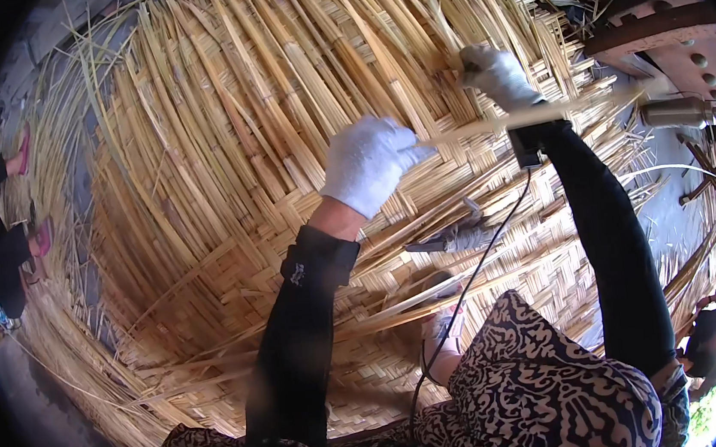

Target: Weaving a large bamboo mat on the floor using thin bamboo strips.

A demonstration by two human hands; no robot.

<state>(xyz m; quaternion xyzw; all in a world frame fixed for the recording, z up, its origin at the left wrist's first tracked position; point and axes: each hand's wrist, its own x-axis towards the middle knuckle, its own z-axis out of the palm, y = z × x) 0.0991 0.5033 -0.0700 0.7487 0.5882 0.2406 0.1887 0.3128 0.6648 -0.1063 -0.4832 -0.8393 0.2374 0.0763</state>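
A large mat of woven bamboo strips (234, 278) spreads beneath both hands, its far part made of long loose strips running away from me. My left hand (365, 167), in a white glove, is closed over the mat's middle. From its fingers a pale bamboo strip (487, 127) reaches rightward, passing across my right wrist, its far end blurred. Farther off and to the right, my gloved right hand (501, 79) is closed at the lower end of another pale strip (433, 5), which runs away from me; its fingertips are partly blurred.
A dark-bladed tool with a wrapped grey handle (458, 235) lies on the mat before me. A black cable (490, 249) hangs from my right wrist. A wooden piece with round holes (677, 46) stands at right, near a bottle-like cylinder (677, 113). Another person's feet (39, 237) are at left.
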